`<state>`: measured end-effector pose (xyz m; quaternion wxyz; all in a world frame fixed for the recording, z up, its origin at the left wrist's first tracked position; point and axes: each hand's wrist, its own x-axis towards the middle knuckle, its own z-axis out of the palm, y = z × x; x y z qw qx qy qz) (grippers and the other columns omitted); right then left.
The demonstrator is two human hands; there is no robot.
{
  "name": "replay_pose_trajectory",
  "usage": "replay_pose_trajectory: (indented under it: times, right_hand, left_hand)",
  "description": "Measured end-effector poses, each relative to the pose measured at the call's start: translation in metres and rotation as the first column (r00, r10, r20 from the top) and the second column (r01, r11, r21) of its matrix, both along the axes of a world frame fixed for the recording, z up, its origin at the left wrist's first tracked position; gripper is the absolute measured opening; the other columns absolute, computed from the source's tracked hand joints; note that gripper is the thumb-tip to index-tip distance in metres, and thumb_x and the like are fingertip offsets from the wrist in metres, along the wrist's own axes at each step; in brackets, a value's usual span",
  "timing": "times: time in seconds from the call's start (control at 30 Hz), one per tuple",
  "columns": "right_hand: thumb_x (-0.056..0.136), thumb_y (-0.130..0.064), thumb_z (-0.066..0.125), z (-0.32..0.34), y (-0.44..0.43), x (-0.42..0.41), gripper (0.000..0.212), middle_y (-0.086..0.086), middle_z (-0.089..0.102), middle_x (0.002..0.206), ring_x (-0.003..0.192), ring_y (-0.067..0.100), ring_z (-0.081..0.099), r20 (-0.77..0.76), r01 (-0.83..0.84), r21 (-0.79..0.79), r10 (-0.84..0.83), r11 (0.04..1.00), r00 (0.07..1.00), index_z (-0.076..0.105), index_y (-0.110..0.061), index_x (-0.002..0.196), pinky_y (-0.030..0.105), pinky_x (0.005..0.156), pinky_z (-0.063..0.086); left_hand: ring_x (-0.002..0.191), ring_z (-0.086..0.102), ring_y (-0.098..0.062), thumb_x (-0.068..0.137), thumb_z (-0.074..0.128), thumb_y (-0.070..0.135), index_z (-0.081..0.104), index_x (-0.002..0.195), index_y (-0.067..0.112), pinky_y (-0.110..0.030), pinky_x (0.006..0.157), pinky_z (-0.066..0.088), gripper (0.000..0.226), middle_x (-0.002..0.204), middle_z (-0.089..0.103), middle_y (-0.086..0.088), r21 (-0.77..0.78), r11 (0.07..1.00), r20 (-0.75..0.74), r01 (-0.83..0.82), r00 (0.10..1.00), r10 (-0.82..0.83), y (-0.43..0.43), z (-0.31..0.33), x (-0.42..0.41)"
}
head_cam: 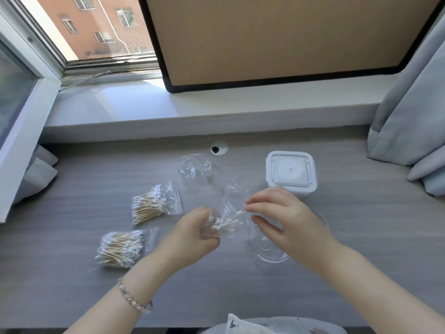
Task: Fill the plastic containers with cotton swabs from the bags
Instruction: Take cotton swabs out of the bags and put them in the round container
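My left hand grips a clear plastic bag with a bunch of white cotton swabs in it. My right hand pinches the tips of some swabs at the bag's mouth. Under my right hand lies a clear round plastic container, partly hidden. A square white-lidded container stands closed behind my right hand. Two sealed bags of wooden-stick swabs lie to the left, one farther and one nearer.
An empty crumpled clear bag lies near a round cable grommet on the grey desk. A window sill and a tan board stand behind. A grey curtain hangs at the right.
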<state>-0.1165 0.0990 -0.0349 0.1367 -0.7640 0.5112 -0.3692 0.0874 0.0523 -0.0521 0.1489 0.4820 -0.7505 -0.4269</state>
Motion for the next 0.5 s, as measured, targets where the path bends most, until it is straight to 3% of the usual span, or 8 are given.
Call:
replay_pose_trajectory:
  times: [0.1,0.23,0.3,0.37,0.43,0.5]
  right_hand:
    - [0.094,-0.028,0.043,0.000,0.003,-0.002,0.036,0.003,0.068,0.085,0.082,0.011,0.054,-0.034,-0.069,0.013,0.069,0.998,0.997,0.071,-0.007,0.087,0.017,0.074,0.044]
    - [0.097,-0.030,0.036,-0.006,0.010,-0.003,0.040,0.002,0.067,0.083,0.078,0.010,0.054,-0.033,-0.103,0.045,0.105,0.994,0.994,0.070,-0.011,0.088,0.023,0.065,0.048]
    - [0.095,-0.030,0.042,-0.006,0.011,-0.004,0.031,0.001,0.066,0.086,0.079,0.011,0.053,-0.049,-0.145,0.050,0.148,0.988,0.988,0.068,-0.013,0.092,0.021,0.066,0.047]
    - [0.085,-0.039,0.054,-0.007,0.012,-0.004,0.028,-0.001,0.064,0.096,0.087,0.009,0.052,-0.078,-0.151,0.112,0.160,0.982,0.984,0.064,-0.018,0.098,0.019,0.073,0.046]
    - [0.074,-0.046,0.060,-0.006,0.013,-0.005,0.038,-0.002,0.064,0.102,0.090,0.005,0.052,-0.030,-0.112,0.241,0.123,0.964,0.992,0.064,-0.018,0.100,0.019,0.078,0.044]
    - [0.067,-0.047,0.070,-0.001,0.014,-0.006,0.044,-0.006,0.064,0.098,0.088,0.003,0.053,0.101,-0.065,0.406,0.026,0.911,0.995,0.066,-0.017,0.099,0.017,0.079,0.044]
  left_hand:
    - [0.054,0.046,0.007,0.074,0.061,-0.004,0.045,0.069,0.034,-0.008,0.053,0.034,0.041,0.061,0.046,0.011,0.044,0.999,-0.025,0.016,1.000,-0.015,0.003,0.002,-0.007]
    - [0.064,0.044,-0.004,0.082,0.060,0.017,0.053,0.082,0.020,-0.026,0.063,0.042,0.008,0.073,0.055,0.004,0.078,0.987,0.010,0.137,0.990,-0.138,0.004,-0.001,-0.013]
    - [0.073,0.051,-0.006,0.085,0.057,0.022,0.053,0.089,0.029,-0.027,0.070,0.046,0.009,0.084,0.061,0.006,0.098,0.972,0.042,0.214,0.975,-0.219,0.005,0.000,-0.017]
    - [0.080,0.056,-0.010,0.083,0.056,0.018,0.055,0.101,0.026,-0.025,0.073,0.046,0.019,0.094,0.064,0.002,0.130,0.961,0.007,0.244,0.969,-0.247,0.006,0.001,-0.021]
    - [0.068,0.049,-0.012,0.077,0.053,0.016,0.053,0.103,0.012,-0.025,0.064,0.041,0.026,0.086,0.060,-0.008,0.161,0.959,-0.021,0.231,0.973,-0.231,0.008,0.002,-0.024]
    - [0.063,0.040,-0.011,0.073,0.051,0.015,0.053,0.096,0.013,-0.025,0.060,0.036,0.024,0.075,0.050,-0.006,0.253,0.945,-0.138,0.205,0.975,-0.174,0.012,0.000,-0.026]
